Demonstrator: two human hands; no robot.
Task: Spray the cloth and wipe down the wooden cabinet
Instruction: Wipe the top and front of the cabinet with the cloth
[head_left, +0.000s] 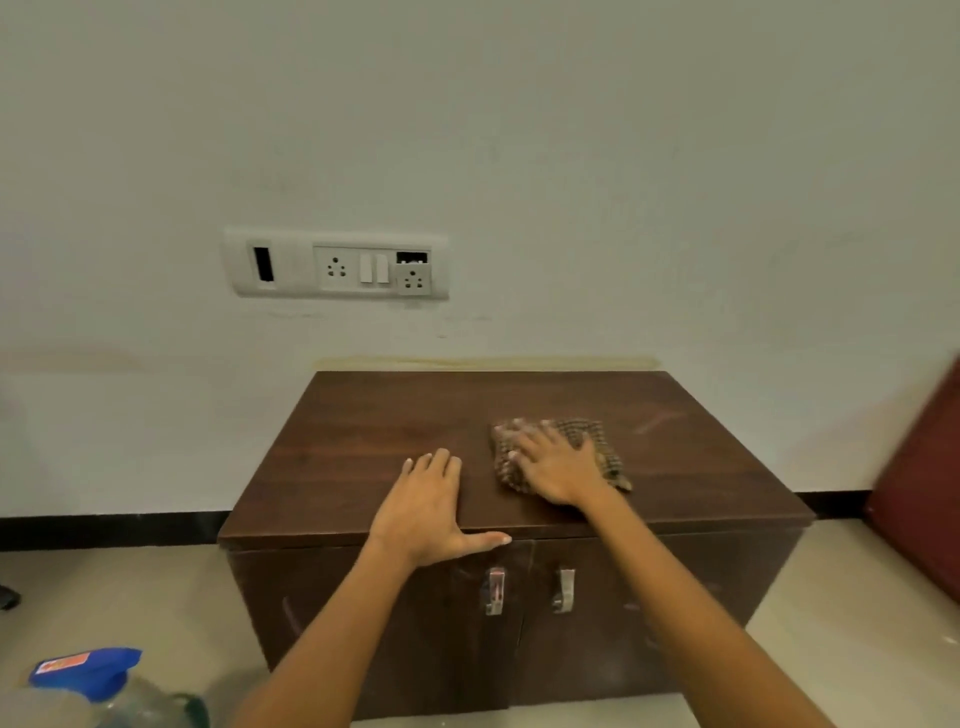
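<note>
No writing can be read anywhere: the red label on the blue head of the spray bottle (85, 673) is too blurred to make out. The bottle stands on the floor (857, 597) at the lower left, well apart from the cabinet (363, 431).

The cabinet is low, of dark brown wood, set against a pale wall (519, 130), with two doors and two metal handles (495, 591) side by side at the middle of its front. Its top shows faint pale streaks toward the right rear. The left half of the top is bare, as are the strips along the rear and right edges. A dark red object (924, 493) leans in at the right edge of view, near the cabinet's right end. A switch panel (336, 264) with sockets sits on the wall above.

The cloth (605, 441), brown and checked, lies bunched on the top, right of centre and clear of every edge. The right hand (556, 462) is spread flat on it, fingers apart, pressing rather than gripping. The left hand (428, 506) lies flat and open on the bare wood at the front edge, thumb stretched along that edge, holding nothing.
</note>
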